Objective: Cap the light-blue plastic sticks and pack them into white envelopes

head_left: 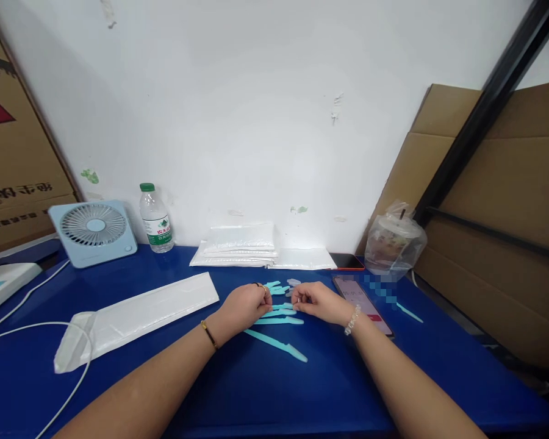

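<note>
Several slim turquoise plastic sticks lie on the blue table; the nearest stick (277,343) slants toward the front, and another stick (283,320) lies just behind it. My left hand (247,303) pinches the left end of a turquoise stick (282,306), whose right end meets the fingertips of my right hand (315,300). Both hands have their fingers closed. Behind them is a small group of turquoise pieces (277,288), beside pale translucent pieces (293,283), partly hidden by my right hand.
A long white packet (141,317) lies left, with a fan (93,228) and bottle (157,222) behind. White packets (240,244) are stacked at the wall. A phone (359,299), a bagged cup (393,241) and another stick (410,313) are at right.
</note>
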Tool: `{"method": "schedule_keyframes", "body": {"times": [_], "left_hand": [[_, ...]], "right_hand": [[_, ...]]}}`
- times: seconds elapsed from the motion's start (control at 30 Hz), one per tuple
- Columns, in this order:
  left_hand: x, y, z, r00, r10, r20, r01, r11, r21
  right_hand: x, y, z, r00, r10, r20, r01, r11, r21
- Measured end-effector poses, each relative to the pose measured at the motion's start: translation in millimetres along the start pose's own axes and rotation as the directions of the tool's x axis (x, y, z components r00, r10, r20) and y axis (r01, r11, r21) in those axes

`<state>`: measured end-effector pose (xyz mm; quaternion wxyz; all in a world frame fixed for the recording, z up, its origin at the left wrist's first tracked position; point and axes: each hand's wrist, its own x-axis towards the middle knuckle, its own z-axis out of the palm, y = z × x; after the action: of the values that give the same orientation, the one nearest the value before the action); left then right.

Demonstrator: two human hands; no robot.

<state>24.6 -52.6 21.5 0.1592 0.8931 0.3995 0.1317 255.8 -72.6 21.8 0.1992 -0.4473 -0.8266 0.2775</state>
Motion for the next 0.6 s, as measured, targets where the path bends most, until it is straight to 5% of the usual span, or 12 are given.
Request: {"method": "schedule_keyframes", "body": {"times": [0.3,0.6], "left_hand": [[3,-21,-8.5,0.985,-0.118,-0.125,0.14,0.972,0.188],[5,-25,-8.5,0.982,-0.15,-0.115,0.162,0.982,0.1]], "right_hand": [[-17,41,-41,0.973,0.155,-0.168,-0.195,0.947,-0.256],[-9,49,-30,0.952,0.178,-0.249,-0.262,0.895,-0.36]]}}
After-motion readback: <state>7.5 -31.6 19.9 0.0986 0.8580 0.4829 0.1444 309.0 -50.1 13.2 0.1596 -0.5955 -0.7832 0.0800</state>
